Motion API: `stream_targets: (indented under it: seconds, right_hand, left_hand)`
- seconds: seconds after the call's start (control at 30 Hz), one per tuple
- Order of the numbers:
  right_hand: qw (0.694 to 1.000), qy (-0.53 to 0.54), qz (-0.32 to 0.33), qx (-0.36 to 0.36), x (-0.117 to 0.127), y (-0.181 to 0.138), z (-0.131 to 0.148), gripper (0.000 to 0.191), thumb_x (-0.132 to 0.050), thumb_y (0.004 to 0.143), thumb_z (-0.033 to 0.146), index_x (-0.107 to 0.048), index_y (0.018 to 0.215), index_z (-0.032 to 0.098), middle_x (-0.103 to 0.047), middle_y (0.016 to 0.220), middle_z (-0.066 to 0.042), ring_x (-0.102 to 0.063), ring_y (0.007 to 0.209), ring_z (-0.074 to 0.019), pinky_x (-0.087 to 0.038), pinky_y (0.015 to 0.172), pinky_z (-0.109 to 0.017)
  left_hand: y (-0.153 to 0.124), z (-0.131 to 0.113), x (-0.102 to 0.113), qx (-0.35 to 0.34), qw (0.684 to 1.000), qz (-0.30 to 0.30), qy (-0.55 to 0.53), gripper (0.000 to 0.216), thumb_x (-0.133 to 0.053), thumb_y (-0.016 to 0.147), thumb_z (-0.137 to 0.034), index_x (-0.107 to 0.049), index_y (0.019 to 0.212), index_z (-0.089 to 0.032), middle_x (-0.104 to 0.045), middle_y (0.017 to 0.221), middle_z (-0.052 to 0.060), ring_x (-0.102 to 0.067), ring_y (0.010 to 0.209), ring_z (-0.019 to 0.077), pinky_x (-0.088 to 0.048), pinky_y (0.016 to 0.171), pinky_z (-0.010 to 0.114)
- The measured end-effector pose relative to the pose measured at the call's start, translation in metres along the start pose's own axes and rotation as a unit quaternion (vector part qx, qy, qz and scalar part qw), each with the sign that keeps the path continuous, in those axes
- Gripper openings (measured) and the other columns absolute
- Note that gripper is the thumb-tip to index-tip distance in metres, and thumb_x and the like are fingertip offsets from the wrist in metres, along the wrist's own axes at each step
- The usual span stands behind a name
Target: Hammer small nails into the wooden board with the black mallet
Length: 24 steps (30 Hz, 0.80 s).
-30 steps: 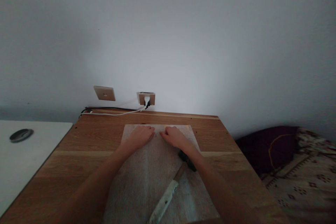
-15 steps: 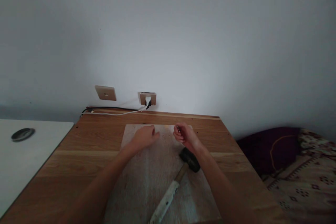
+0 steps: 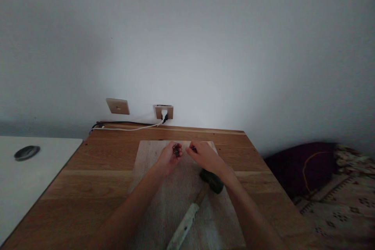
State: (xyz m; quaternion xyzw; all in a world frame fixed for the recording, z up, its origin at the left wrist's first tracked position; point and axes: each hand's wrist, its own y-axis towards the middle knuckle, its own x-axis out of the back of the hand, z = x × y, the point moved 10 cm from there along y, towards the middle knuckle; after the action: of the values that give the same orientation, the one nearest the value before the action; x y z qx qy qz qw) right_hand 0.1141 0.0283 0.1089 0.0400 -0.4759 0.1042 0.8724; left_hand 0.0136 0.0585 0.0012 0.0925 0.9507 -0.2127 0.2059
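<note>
My left hand [image 3: 169, 158] is turned palm up over the far part of a pale wooden board [image 3: 172, 203]. Its fingers curl around small dark metal pieces [image 3: 176, 150], too small to tell their kind. Just right of it, back up, is my right hand [image 3: 205, 155], with thumb and fingers pinched together; what they hold, if anything, is hidden. A hammer with a dark, heavy head [image 3: 216, 181] and a white-wrapped handle [image 3: 184, 226] lies slantwise on the board, its head close beneath my right wrist.
The board rests on a brown wooden table [image 3: 96, 187] against a wall. A wall socket [image 3: 158, 112] with plugs and cables [image 3: 129, 129] is behind. At left, a dark oval object [image 3: 27, 152] lies on a white surface [image 3: 32, 187]. Patterned fabric [image 3: 342, 211] is at right.
My left hand has turned palm up, showing small metal pieces in it. My right hand has turned over and moved left, close to the left hand. The hammer stays in place.
</note>
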Motion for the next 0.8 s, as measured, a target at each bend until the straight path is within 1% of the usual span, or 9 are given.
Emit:
stream_targets:
  seconds: [0.13, 0.23, 0.33, 0.43, 0.6, 0.67, 0.7, 0.73, 0.8]
  right_hand:
    - [0.995, -0.018, 0.057, 0.077, -0.006, -0.007, 0.052, 0.022, -0.050, 0.099, 0.017, -0.072, 0.098, 0.015, -0.074, 0.101, -0.011, -0.066, 0.096, -0.0212, -0.045, 0.087, -0.030]
    - [0.990, -0.001, 0.071, 0.125, -0.009, -0.017, 0.071, 0.029, -0.047, 0.099, 0.012, -0.072, 0.115, 0.016, -0.074, 0.113, -0.012, -0.067, 0.106, -0.0225, -0.047, 0.096, -0.034]
    - [0.986, 0.078, 0.026, 0.144, 0.000, -0.026, 0.068, 0.033, -0.049, 0.100, 0.017, -0.067, 0.128, 0.019, -0.071, 0.126, -0.011, -0.066, 0.116, -0.0227, -0.049, 0.103, -0.038]
    - [0.976, 0.168, -0.041, 0.130, 0.013, -0.037, 0.048, 0.029, -0.051, 0.102, 0.027, -0.067, 0.125, 0.022, -0.071, 0.124, -0.010, -0.069, 0.108, -0.0213, -0.056, 0.092, -0.036]
    - [0.960, 0.239, -0.122, 0.074, 0.022, -0.070, 0.001, 0.027, -0.056, 0.100, 0.031, -0.068, 0.123, 0.025, -0.072, 0.115, -0.008, -0.071, 0.101, -0.0195, -0.059, 0.081, -0.030]
    - [0.957, 0.252, -0.136, 0.046, 0.020, -0.086, -0.019, 0.027, -0.057, 0.099, 0.033, -0.069, 0.122, 0.025, -0.072, 0.114, -0.008, -0.071, 0.099, -0.0197, -0.060, 0.080, -0.030]
    - [0.955, 0.258, -0.141, 0.028, 0.017, -0.094, -0.029, 0.027, -0.058, 0.099, 0.034, -0.069, 0.122, 0.025, -0.072, 0.113, -0.008, -0.072, 0.099, -0.0199, -0.060, 0.081, -0.031]
    - [0.954, 0.262, -0.143, 0.010, 0.015, -0.102, -0.038, 0.027, -0.058, 0.099, 0.035, -0.069, 0.122, 0.025, -0.073, 0.112, -0.008, -0.072, 0.098, -0.0201, -0.061, 0.081, -0.031]
    - [0.953, 0.262, -0.149, -0.023, 0.009, -0.118, -0.054, 0.028, -0.058, 0.099, 0.038, -0.069, 0.122, 0.025, -0.074, 0.110, -0.008, -0.073, 0.099, -0.0207, -0.061, 0.083, -0.031]
  left_hand:
    - [-0.022, 0.029, -0.013, 0.017, 0.988, 0.021, -0.151, 0.014, -0.052, 0.088, -0.023, -0.063, 0.082, -0.015, -0.068, 0.087, 0.006, -0.066, 0.082, 0.0138, -0.053, 0.078, 0.024]
    - [-0.033, 0.039, -0.012, 0.054, 0.958, 0.025, -0.282, 0.016, -0.052, 0.093, -0.020, -0.065, 0.085, -0.015, -0.068, 0.086, 0.005, -0.067, 0.080, 0.0131, -0.053, 0.076, 0.022]
    - [-0.039, 0.036, -0.005, 0.070, 0.941, 0.018, -0.332, 0.018, -0.052, 0.095, -0.017, -0.064, 0.083, -0.014, -0.066, 0.080, 0.004, -0.065, 0.071, 0.0112, -0.052, 0.067, 0.020]
    - [-0.045, 0.034, -0.007, 0.073, 0.942, 0.023, -0.326, 0.021, -0.050, 0.097, -0.021, -0.061, 0.079, -0.015, -0.060, 0.074, 0.002, -0.058, 0.061, 0.0085, -0.044, 0.052, 0.016]
    - [-0.052, 0.049, -0.026, 0.094, 0.986, 0.083, -0.112, 0.029, -0.046, 0.097, -0.030, -0.056, 0.074, -0.017, -0.049, 0.064, -0.003, -0.037, 0.047, 0.0082, -0.024, 0.042, 0.019]
    - [-0.048, 0.040, -0.017, 0.013, 0.994, 0.061, 0.087, 0.029, -0.047, 0.096, -0.027, -0.054, 0.070, -0.018, -0.048, 0.063, -0.002, -0.041, 0.052, 0.0104, -0.031, 0.047, 0.021]
    - [-0.047, 0.029, -0.014, -0.056, 0.972, 0.046, 0.224, 0.028, -0.047, 0.097, -0.026, -0.055, 0.071, -0.018, -0.051, 0.066, -0.001, -0.047, 0.058, 0.0124, -0.038, 0.054, 0.022]
    - [-0.049, 0.018, -0.015, -0.128, 0.922, 0.034, 0.364, 0.026, -0.046, 0.097, -0.024, -0.057, 0.074, -0.018, -0.056, 0.072, 0.001, -0.053, 0.067, 0.0149, -0.043, 0.063, 0.025]
    - [-0.056, 0.007, -0.022, -0.227, 0.790, 0.027, 0.570, 0.022, -0.043, 0.098, -0.019, -0.063, 0.089, -0.017, -0.063, 0.092, 0.007, -0.060, 0.085, 0.0202, -0.049, 0.077, 0.032]
